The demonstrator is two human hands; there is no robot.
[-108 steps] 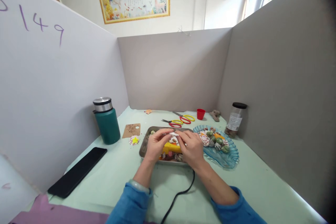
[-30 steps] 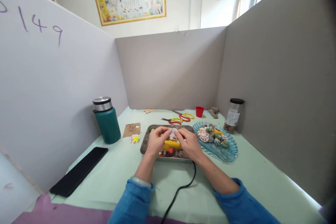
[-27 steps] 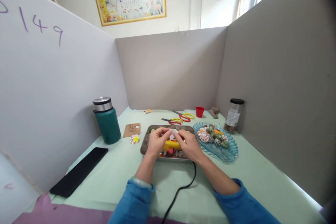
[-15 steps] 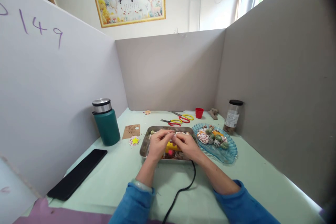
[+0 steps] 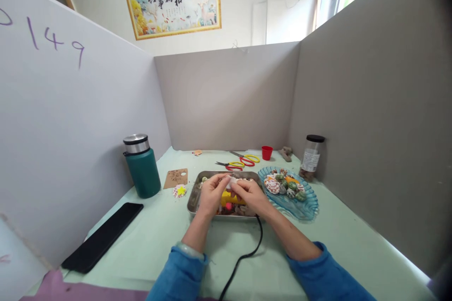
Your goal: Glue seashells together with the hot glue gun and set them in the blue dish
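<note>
Over the metal tray (image 5: 192, 202), my left hand (image 5: 213, 193) and my right hand (image 5: 249, 194) meet, fingertips pinched together. Between them is a small white piece (image 5: 231, 181), too small and covered to name. Both hands are closed on it. Under the hands, in the tray, lies a yellow tool (image 5: 229, 198), partly hidden, with a bright pink-red spot (image 5: 229, 206) beside it. Brownish shell-like bits lie around it. A black cord (image 5: 243, 257) runs from the tray's front edge toward me.
Right of the tray, a blue scalloped plate (image 5: 306, 209) bears shells. Behind are two pairs of scissors (image 5: 236, 165), a red cup (image 5: 267, 153) and a lidded jar (image 5: 311, 160). Leftward stand a green bottle (image 5: 144, 176), a brown card (image 5: 173, 179), a yellow-star piece (image 5: 180, 191) and a black phone-like slab (image 5: 104, 237).
The white piece shows more between my fingertips now, as the fingers have shifted slightly apart. Both hands stay over the tray. The whole view has tilted slightly.
</note>
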